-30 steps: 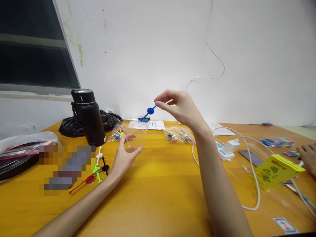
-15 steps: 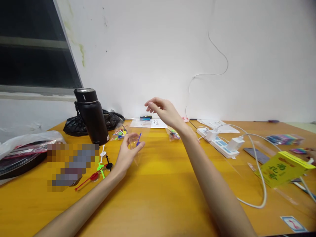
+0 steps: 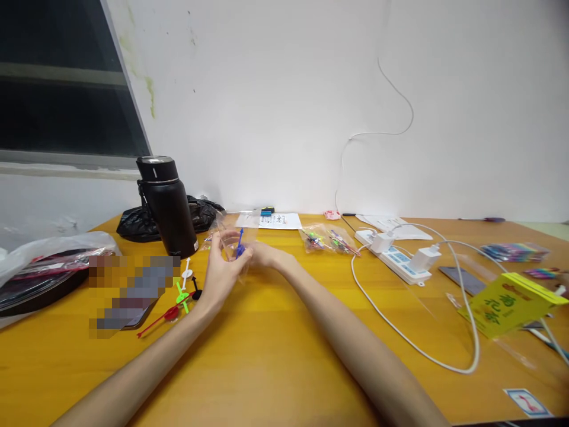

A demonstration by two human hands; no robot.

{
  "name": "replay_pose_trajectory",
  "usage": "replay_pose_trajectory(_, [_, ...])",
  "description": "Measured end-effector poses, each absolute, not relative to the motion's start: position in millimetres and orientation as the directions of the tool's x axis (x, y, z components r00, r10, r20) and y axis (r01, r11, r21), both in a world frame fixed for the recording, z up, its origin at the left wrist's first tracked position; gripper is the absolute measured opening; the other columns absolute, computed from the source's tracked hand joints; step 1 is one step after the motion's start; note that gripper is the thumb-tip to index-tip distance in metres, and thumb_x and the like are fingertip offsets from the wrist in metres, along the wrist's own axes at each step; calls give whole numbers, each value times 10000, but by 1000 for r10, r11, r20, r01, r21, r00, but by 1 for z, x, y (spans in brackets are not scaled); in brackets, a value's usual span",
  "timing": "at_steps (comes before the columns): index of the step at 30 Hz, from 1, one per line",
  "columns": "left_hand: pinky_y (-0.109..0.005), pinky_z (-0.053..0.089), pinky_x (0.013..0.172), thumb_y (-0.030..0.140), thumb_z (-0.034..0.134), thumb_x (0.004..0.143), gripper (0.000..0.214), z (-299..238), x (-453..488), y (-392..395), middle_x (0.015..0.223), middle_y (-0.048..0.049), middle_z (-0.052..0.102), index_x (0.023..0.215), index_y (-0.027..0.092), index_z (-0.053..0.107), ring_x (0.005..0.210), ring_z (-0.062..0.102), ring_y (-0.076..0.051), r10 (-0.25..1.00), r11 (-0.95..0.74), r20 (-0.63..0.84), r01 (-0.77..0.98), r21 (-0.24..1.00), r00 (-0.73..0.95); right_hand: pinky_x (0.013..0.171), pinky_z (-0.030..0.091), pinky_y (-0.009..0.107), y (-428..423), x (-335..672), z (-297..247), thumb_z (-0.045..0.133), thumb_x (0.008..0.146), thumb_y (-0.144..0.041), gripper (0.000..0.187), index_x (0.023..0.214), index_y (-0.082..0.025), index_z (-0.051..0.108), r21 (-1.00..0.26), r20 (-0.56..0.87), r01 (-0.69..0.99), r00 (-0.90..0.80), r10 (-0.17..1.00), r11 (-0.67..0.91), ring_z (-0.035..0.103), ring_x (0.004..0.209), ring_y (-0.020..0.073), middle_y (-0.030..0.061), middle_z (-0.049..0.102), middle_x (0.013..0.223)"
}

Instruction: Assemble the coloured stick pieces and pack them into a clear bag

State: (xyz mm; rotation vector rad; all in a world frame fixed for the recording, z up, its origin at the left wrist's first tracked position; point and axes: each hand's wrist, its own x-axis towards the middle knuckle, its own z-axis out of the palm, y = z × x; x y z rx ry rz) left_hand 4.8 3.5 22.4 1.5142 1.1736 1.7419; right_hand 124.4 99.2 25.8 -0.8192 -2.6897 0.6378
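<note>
My left hand (image 3: 222,261) is closed around a small clear plastic bag (image 3: 244,237), with its thumb toward the right. A blue arrow-shaped plastic piece (image 3: 240,244), like a clock hand, points upward at that grip; whether it is inside the bag cannot be made out. My right hand (image 3: 265,255) meets the bag from the right, its fingers curled and partly hidden near my left thumb. Left of my left wrist lie more arrow-shaped pieces: a white one (image 3: 187,273), a green one (image 3: 182,297), a black one (image 3: 195,292) and a red one (image 3: 170,314).
A black bottle (image 3: 168,207) stands at the back left, beside a black plastic bag (image 3: 207,214). Filled clear bags (image 3: 326,239) lie behind my right hand. Further right are a white power strip (image 3: 402,264), a looping cable (image 3: 476,350) and a yellow box (image 3: 502,305).
My right hand has come down and left from the air to the bag at my left hand. The blue piece has shifted slightly left. Another filled bag now shows at the back, beside the earlier one.
</note>
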Motion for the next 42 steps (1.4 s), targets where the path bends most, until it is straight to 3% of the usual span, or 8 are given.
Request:
replay_pose_trajectory(7, [-386, 425, 1034, 365, 776, 770, 442, 24, 8, 2, 1193, -60, 593, 1108, 239, 521, 1182, 559, -231, 848, -476, 504, 183, 860, -165, 699, 449, 227, 110, 162, 62, 628, 804, -141, 116, 788, -121, 741, -474, 130, 495, -779, 613, 729, 620, 727, 147, 31, 721, 762])
replay_pose_trajectory(12, [-411, 436, 1042, 369, 792, 754, 490, 17, 15, 2, 1222, -83, 588, 1122, 230, 500, 1216, 552, -238, 912, -393, 403, 121, 911, -76, 744, 491, 263, 104, 207, 113, 642, 838, -230, 187, 917, -108, 760, -517, 371, 539, -559, 741, 665, 659, 766, 157, 86, 761, 859])
replay_pose_trajectory(18, [-369, 538, 946, 308, 850, 671, 620, 6, 22, 0, 1299, -114, 554, 1157, 241, 471, 1245, 530, -232, 951, -310, 310, 12, 951, 24, 868, 506, 322, 57, 237, 168, 640, 868, -305, 219, 972, -139, 739, -537, 651, 429, -336, 680, 726, 671, 908, 166, 88, 753, 997])
replay_pose_trajectory(24, [-375, 529, 956, 298, 853, 652, 595, 7, 19, 1, 1265, -105, 578, 1126, 236, 499, 1212, 559, -233, 948, -318, 319, 83, 944, 0, 765, 498, 298, 15, 230, 193, 655, 863, -327, 202, 935, -166, 754, -545, 514, 421, -516, 685, 725, 656, 834, 151, 55, 746, 919])
replay_pose_trajectory(32, [-437, 464, 1030, 298, 861, 630, 617, 5, 16, 6, 1247, -103, 595, 1127, 235, 500, 1216, 581, -255, 944, -327, 331, 109, 939, -19, 741, 500, 268, 32, 205, 167, 638, 861, -198, 159, 950, -164, 765, -489, 276, 474, -712, 646, 732, 684, 828, 145, 48, 774, 932])
replay_pose_trajectory(38, [-453, 458, 1013, 291, 851, 615, 612, 7, 16, 7, 1193, -116, 628, 1109, 214, 499, 1152, 620, -266, 940, -327, 337, 140, 934, -55, 838, 470, 276, 19, 168, 161, 504, 948, -192, 241, 1009, -158, 735, -410, 565, 466, -545, 619, 784, 663, 912, 149, 63, 758, 1013])
replay_pose_trajectory(40, [-459, 474, 982, 284, 843, 624, 566, 6, 16, 9, 1179, -113, 643, 1081, 217, 517, 1154, 616, -286, 931, -349, 360, 133, 928, -68, 834, 463, 269, 9, 148, 155, 483, 965, -204, 249, 1039, -170, 719, -397, 558, 434, -584, 589, 808, 656, 925, 149, 57, 751, 1043])
replay_pose_trajectory(42, [-473, 482, 964, 283, 823, 650, 491, 3, 18, 11, 1147, -104, 664, 1047, 227, 540, 1156, 611, -303, 912, -389, 400, 115, 914, -90, 833, 462, 283, -1, 124, 141, 462, 999, -274, 274, 1037, -188, 719, -351, 439, 388, -735, 516, 852, 658, 926, 164, 53, 752, 1042])
